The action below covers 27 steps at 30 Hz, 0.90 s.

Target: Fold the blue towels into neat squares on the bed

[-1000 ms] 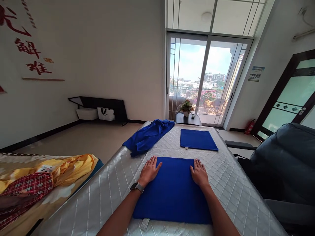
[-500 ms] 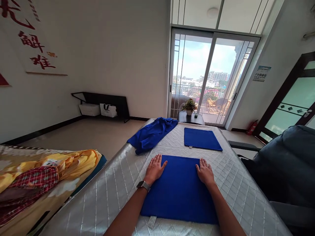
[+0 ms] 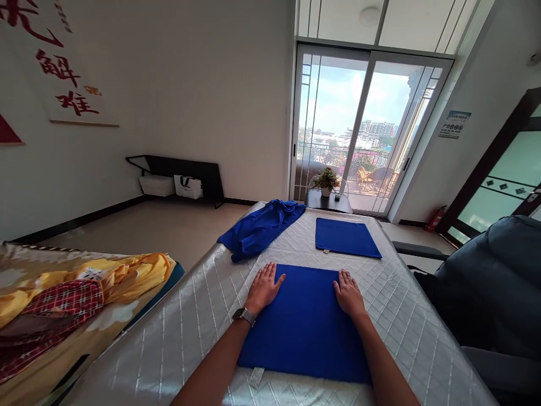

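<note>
A flat blue cloth cover, roughly square, lies in front of me with a white label sticking out at its near edge. My left hand rests flat on its far left corner, fingers stretched forward and thumb on the fabric. On the far right corner lies my right hand, also flat with fingers extended. Farther off is a second flat blue cover, with a small tag at its near edge. A crumpled blue cloth is heaped at the far left of the quilted silver mattress.
Yellow and red plaid cloths lie on a bed at the left. A dark armchair stands close on the right. Beyond the mattress is a small table with a potted plant, before sliding glass doors. A black rack leans by the wall.
Both hands stay flat on the near blue cover, which keeps its place on the mattress. The view has shifted slightly; nothing is picked up or let go.
</note>
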Each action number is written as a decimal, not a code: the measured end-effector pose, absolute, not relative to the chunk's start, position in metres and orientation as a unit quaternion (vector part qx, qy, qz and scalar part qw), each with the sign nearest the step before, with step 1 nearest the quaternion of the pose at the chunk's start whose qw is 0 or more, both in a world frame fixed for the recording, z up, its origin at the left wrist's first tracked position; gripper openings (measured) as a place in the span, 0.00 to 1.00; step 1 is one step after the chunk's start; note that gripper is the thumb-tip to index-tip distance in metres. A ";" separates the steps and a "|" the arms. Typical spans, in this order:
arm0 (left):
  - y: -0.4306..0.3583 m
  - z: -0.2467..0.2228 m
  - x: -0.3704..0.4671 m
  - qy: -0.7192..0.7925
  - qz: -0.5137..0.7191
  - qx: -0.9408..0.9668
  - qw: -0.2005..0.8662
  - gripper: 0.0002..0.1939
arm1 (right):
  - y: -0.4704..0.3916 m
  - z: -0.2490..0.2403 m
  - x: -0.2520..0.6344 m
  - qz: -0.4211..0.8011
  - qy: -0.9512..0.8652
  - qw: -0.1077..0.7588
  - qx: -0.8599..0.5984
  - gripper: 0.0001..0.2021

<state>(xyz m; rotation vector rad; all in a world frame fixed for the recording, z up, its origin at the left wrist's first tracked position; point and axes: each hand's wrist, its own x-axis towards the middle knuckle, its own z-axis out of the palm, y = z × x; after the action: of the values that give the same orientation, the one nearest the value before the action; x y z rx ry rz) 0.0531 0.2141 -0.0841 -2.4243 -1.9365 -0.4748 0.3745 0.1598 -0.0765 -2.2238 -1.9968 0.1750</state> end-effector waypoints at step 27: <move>0.187 -0.083 0.192 -0.484 -0.168 -0.858 -0.030 0.34 | 0.153 -0.065 0.370 0.058 -0.654 0.080 -0.750 0.32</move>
<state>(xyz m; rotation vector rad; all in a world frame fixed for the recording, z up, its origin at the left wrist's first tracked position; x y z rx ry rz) 0.1915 0.1868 -0.0827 -2.7478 -1.5508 -0.5374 0.3704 0.1532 -0.0652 -2.2445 -1.9557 0.1734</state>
